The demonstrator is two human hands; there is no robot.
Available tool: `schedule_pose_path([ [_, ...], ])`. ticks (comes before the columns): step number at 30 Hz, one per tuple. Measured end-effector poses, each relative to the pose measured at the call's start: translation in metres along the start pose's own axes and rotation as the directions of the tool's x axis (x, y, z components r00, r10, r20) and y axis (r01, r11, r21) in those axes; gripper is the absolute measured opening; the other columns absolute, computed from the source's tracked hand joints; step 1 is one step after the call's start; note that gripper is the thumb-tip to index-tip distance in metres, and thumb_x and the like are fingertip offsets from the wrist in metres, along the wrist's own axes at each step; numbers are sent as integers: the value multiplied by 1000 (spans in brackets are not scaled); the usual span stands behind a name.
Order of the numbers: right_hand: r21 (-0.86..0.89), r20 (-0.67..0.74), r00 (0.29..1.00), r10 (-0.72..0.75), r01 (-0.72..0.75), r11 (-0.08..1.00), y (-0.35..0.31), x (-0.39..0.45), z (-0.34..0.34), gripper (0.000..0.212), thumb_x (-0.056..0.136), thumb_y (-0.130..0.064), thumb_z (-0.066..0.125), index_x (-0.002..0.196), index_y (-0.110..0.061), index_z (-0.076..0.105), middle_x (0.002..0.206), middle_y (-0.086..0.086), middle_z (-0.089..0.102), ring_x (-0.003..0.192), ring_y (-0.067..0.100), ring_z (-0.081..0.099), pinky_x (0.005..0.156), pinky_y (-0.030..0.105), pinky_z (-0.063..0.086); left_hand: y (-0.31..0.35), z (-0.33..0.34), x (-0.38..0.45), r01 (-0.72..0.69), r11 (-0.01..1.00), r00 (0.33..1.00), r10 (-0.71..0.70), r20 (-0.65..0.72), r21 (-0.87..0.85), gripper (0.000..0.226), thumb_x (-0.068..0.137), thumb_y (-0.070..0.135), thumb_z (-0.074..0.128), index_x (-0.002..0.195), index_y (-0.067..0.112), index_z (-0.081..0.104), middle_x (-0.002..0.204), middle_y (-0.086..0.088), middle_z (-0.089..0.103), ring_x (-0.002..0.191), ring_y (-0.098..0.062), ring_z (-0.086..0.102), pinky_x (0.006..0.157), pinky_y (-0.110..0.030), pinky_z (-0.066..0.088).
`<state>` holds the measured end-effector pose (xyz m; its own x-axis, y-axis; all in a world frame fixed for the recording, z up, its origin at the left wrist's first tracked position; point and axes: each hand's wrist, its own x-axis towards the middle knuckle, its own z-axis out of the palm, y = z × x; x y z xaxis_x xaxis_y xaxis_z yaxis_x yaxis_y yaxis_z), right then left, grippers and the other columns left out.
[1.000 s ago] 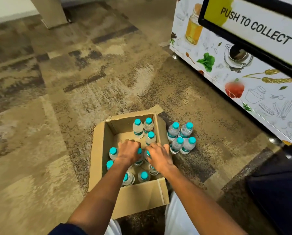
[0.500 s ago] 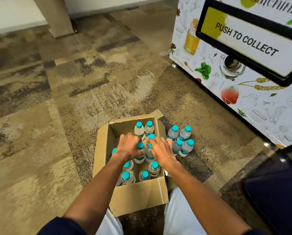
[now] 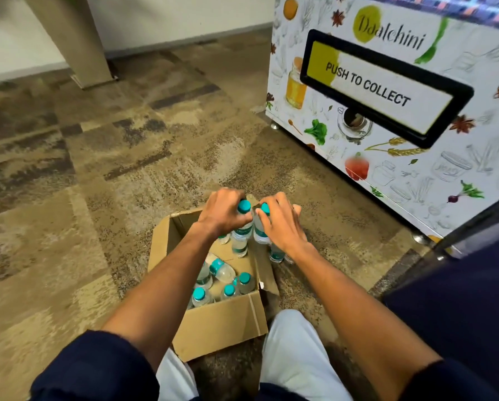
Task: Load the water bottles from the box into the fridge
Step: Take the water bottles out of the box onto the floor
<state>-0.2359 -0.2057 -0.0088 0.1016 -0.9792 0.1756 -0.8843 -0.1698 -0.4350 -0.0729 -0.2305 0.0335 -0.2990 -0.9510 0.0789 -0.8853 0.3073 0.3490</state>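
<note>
Head view: both hands, left [image 3: 222,215] and right [image 3: 283,224], clamp clear teal-capped plastic water bottles [image 3: 242,227] by the necks, bodies hanging below the fingers; likely light, slippery, squashable.

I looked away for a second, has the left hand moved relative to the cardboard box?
Yes. The left hand has risen from among the bottles inside the cardboard box to above its far edge, gripping a water bottle.

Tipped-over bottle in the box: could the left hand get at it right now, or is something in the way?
Probably not yet. The tipped-over bottle lies open from above in the cardboard box, nothing covering it, but the left hand is already gripping lifted bottles above the box. It would need to set those down first.
</note>
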Motion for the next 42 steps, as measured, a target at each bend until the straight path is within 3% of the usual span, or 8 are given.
schedule_pose_path([
  [3, -12, -55, 998, 42, -43, 999, 21, -5, -9, 26, 98, -39, 52, 113, -18, 58, 110, 5, 50, 98, 23, 54, 95, 44, 34, 21, 9, 4, -51, 998, 998, 52, 20, -22, 27, 66, 46, 53, 70, 19, 55, 71, -8, 64, 70, -30, 59, 61, -38, 48],
  [7, -60, -91, 991, 102, -107, 992, 54, -21, -13, 26, 96, -42, 55, 109, -19, 59, 105, 3, 51, 97, 21, 53, 92, 42, 37, 46, 39, 9, -93, 995, 992, 91, 89, 23, 42, 66, 53, 48, 78, 15, 63, 77, -10, 67, 76, -31, 62, 62, -37, 48],
  [12, -117, -39, 984, 176, -179, 977, 91, -45, 2, 31, 95, -42, 55, 113, -17, 59, 106, 4, 51, 101, 23, 54, 92, 42, 37, 68, 84, 7, -150, 981, 978, 129, 162, 126, 33, 77, 47, 58, 87, 16, 65, 85, -13, 68, 86, -32, 62, 67, -36, 44],
  [19, -95, 43, 959, 280, -275, 957, 127, -66, 40, 29, 93, -37, 60, 112, -15, 60, 110, 7, 53, 103, 27, 56, 91, 44, 36, 71, 139, 6, -127, 976, 959, 76, 273, 174, 32, 82, 43, 64, 103, 18, 67, 101, -10, 69, 98, -29, 62, 80, -37, 48],
  [32, -132, 150, 925, 349, -331, 934, 141, -77, 81, 28, 91, -30, 63, 115, -18, 58, 113, 8, 55, 109, 26, 54, 89, 44, 35, 56, 191, 5, -109, 974, 935, 34, 353, 197, 39, 84, 43, 65, 111, 16, 62, 110, -12, 65, 107, -30, 57, 86, -38, 46],
  [42, -179, 105, 933, 344, -322, 930, 133, -62, 68, 28, 96, -41, 52, 116, -22, 59, 119, 5, 53, 111, 24, 49, 93, 43, 37, 61, 180, 7, -69, 973, 918, -25, 395, 221, 48, 88, 47, 61, 123, 15, 58, 117, -13, 62, 115, -31, 53, 89, -42, 47],
])
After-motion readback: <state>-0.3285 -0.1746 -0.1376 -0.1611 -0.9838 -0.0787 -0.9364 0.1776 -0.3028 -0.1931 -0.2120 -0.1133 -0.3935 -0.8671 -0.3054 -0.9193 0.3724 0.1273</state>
